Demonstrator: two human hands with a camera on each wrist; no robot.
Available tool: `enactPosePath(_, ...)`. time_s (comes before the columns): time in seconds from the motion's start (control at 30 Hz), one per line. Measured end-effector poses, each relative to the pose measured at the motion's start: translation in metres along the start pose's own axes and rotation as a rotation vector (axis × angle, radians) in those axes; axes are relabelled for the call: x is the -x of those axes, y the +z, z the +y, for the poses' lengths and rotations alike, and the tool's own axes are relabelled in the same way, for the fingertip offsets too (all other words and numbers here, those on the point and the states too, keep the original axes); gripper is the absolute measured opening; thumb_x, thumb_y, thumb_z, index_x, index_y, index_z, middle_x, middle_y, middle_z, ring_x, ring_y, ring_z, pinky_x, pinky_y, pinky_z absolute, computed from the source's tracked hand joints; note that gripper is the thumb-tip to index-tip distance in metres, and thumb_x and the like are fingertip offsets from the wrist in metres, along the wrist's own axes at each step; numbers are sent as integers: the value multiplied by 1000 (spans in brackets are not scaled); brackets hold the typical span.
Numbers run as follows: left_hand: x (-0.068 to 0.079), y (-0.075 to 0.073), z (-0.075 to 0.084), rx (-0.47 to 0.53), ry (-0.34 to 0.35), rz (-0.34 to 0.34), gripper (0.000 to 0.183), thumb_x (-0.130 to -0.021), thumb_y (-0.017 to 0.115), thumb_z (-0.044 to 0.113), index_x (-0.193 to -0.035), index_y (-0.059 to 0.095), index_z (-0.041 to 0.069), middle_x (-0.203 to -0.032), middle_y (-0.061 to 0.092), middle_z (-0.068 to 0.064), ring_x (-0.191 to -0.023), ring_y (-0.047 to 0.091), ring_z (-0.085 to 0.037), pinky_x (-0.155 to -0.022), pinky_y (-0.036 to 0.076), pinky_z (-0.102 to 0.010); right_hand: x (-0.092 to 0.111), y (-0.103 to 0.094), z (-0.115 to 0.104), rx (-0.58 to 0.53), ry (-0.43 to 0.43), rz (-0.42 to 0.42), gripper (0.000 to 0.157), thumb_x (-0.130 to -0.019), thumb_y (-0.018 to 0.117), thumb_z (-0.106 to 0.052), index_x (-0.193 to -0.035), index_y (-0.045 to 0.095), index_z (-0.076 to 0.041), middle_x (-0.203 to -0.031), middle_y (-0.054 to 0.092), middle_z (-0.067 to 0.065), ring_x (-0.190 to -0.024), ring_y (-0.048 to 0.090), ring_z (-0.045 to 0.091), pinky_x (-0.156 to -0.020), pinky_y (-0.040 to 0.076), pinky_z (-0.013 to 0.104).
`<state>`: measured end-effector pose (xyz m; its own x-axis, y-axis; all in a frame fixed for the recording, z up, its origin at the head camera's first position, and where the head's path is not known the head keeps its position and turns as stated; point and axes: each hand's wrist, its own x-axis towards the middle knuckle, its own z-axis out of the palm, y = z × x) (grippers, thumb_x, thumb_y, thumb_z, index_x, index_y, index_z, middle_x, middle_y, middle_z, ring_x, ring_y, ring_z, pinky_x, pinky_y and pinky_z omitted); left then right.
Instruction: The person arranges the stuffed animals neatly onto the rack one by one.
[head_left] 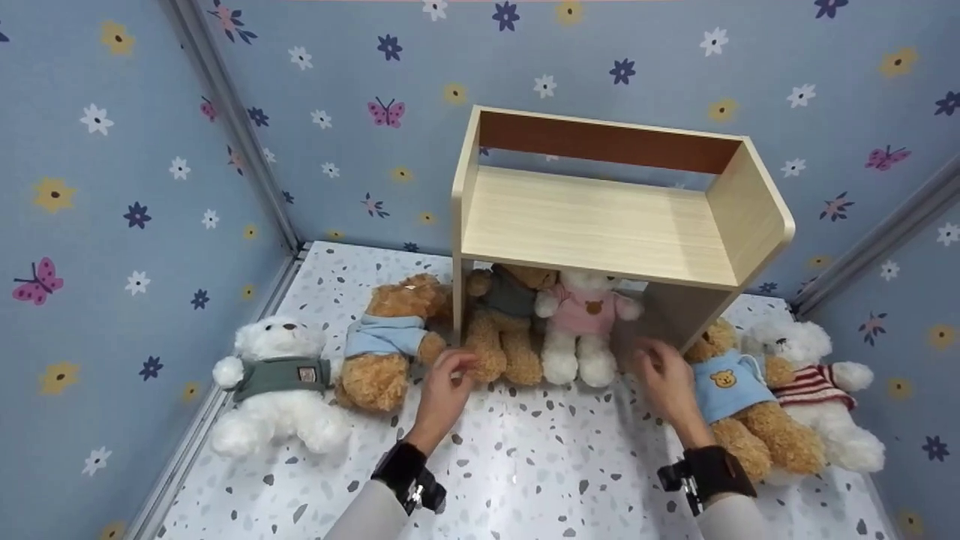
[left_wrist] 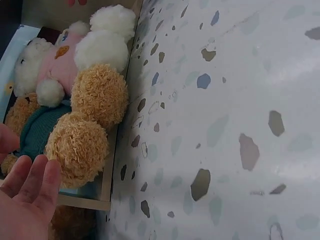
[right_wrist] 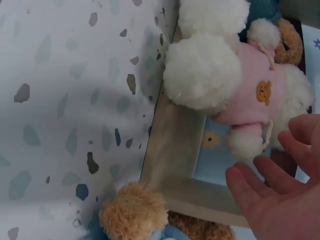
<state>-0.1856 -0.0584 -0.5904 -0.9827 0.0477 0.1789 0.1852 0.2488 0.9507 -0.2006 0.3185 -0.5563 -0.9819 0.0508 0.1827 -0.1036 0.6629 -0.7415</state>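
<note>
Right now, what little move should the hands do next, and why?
Maybe the right hand should reach for the brown bear in the blue top beside it. That hand holds nothing, the bear lies outside the wooden shelf, and the shelf's upper level is bare.

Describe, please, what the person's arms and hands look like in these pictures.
The left hand and right hand are ungloved. Light grey sleeves show on the forearms, and each wrist has a wide black band bearing a small dark device with a silvery fitting.
</note>
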Motion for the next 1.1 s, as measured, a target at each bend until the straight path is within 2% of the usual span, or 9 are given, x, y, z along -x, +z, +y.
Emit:
enactPosePath(0.17, 7, -19, -3, -69, -19, 25, 25, -101, 59, -1, -123, 71, 4, -131, 62, -10, -119, 62, -28, -96, 55, -43, 8, -1, 6, 31, -48, 49, 30, -106, 57, -10, -132, 66, 2, -130, 65, 23, -112, 66, 38, -95, 53, 53)
enactPosePath(0.4, 10, -48, 0, -107, 39, 80, 27, -97, 59, -4, -119, 73, 4, -125, 64, -10, -114, 63, -27, -92, 56, -41, 14, -4, 10, 58, -48, 70, 29, -103, 57, -5, -129, 66, 4, -124, 67, 23, -109, 67, 38, -91, 53, 52)
enactPosePath(0.57, 8, -77, 5, -126, 50, 121, 27, -96, 60, -5, -119, 72, 2, -129, 63, -10, -109, 66, -29, -90, 55, -35, 17, -7, 12, 78, -63, 68, 28, -104, 58, -6, -129, 66, 5, -122, 67, 22, -108, 67, 36, -90, 55, 45)
enactPosePath(0.7, 6, -103, 4, -216, 56, 183, 27, -95, 62, -4, -120, 72, 2, -131, 63, -11, -108, 68, -31, -91, 56, -40, 19, -10, 13, 87, -50, 59, 29, -105, 57, -8, -129, 66, 4, -124, 66, 22, -110, 66, 36, -90, 54, 46)
enactPosePath(0.8, 4, -123, 2, -278, 47, 213, 27, -95, 62, -3, -120, 72, 1, -134, 61, -14, -116, 64, -33, -95, 54, -46, 20, -14, 14, 92, -29, 55, 30, -105, 57, -9, -131, 66, 3, -126, 65, 23, -112, 65, 37, -92, 53, 51)
enactPosePath(0.93, 4, -152, -3, -385, 18, 242, 26, -98, 59, -1, -122, 69, -2, -140, 54, -20, -124, 56, -41, -99, 48, -53, 21, -17, 14, 90, -12, 45, 30, -105, 57, -9, -132, 65, 3, -128, 65, 23, -114, 64, 37, -94, 52, 53)
enactPosePath(1.1, 3, -186, -6, -579, -22, 290, 31, -99, 60, 5, -128, 62, -7, -144, 45, -30, -127, 47, -50, -106, 37, -63, 20, -21, 15, 100, -22, 48, 30, -105, 58, -8, -131, 65, 3, -125, 66, 22, -111, 65, 35, -90, 54, 49)
